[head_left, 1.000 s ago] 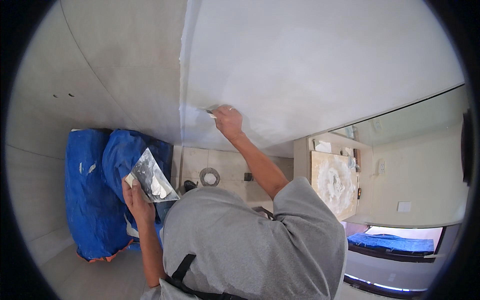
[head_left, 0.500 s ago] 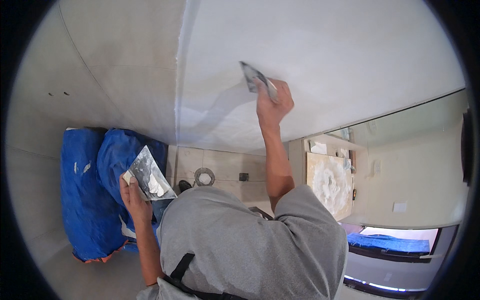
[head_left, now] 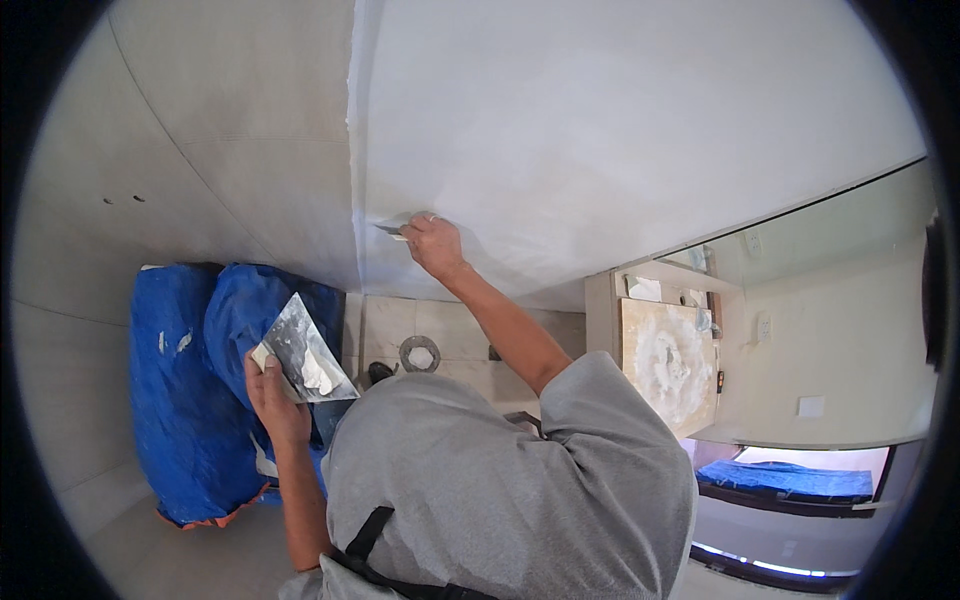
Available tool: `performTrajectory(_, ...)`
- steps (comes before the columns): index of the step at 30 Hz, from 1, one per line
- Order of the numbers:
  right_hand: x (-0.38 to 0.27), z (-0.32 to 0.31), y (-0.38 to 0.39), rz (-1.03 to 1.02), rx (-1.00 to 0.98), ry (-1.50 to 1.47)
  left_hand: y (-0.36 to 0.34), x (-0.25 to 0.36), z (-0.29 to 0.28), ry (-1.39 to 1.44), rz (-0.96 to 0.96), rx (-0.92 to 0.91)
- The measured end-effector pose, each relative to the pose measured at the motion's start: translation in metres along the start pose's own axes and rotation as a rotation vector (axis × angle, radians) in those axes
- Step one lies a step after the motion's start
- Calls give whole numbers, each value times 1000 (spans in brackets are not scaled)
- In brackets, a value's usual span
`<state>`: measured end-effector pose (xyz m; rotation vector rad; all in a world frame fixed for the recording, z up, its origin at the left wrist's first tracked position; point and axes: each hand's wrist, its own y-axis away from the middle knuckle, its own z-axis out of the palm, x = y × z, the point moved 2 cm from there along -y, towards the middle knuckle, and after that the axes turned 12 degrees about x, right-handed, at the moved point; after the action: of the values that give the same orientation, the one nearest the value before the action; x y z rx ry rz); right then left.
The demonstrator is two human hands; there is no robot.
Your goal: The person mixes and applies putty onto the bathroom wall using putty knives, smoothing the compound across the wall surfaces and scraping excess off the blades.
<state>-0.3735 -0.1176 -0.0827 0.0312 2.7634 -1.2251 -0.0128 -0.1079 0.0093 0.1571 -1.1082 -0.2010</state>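
Against the white wall (head_left: 620, 120), just right of its vertical inside corner, my right hand (head_left: 433, 243) is closed on a putty knife (head_left: 390, 230), its blade pointing left toward the seam. My left hand (head_left: 272, 400) grips a wide metal scraper (head_left: 295, 335) by its pale handle, held low over blue tarp-covered bundles. A lump of white paste (head_left: 320, 368) lies on the scraper's blade.
Blue tarp bundles (head_left: 180, 400) stand at the left. A small round container (head_left: 420, 358) with white contents sits on the tiled floor. At right, a board (head_left: 640, 400) with white powder rests beside a cabinet (head_left: 800, 360); a dark-framed opening shows blue sheeting (head_left: 785, 480) below.
My right hand with the putty knife went up and right, then came back down-left to near the corner, slightly left of where it began. My left hand and scraper stay nearly still.
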Motion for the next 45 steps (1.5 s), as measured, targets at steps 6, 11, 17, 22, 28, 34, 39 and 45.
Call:
performTrajectory(6, -10, -39, -61, 52, 210, -2, 3, 1, 2, 20, 19, -25)
performTrajectory(11, -13, -100, -121, 92, 398, -43, 2, -2, 2, 51, 14, -17)
performTrajectory(17, 3, -170, -160, 247, 654, -88, 4, 1, 7, 53, 25, -29)
performTrajectory(22, 24, -196, -128, 629, 779, -138, 7, 2, 8, 53, 39, 10)
performTrajectory(28, 15, -91, -24, 274, 37, -149, 4, 0, 4, 42, 23, 24)
performTrajectory(34, 8, -25, -6, 159, 80, -20, 1, 5, 7, 7, 2, -33)
performTrajectory(39, 13, -71, -46, 92, 238, 20, 6, 16, 22, 48, 1, -58)
performTrajectory(45, 12, -179, -134, 121, 490, 10, 7, 13, 19, 82, -13, -47)
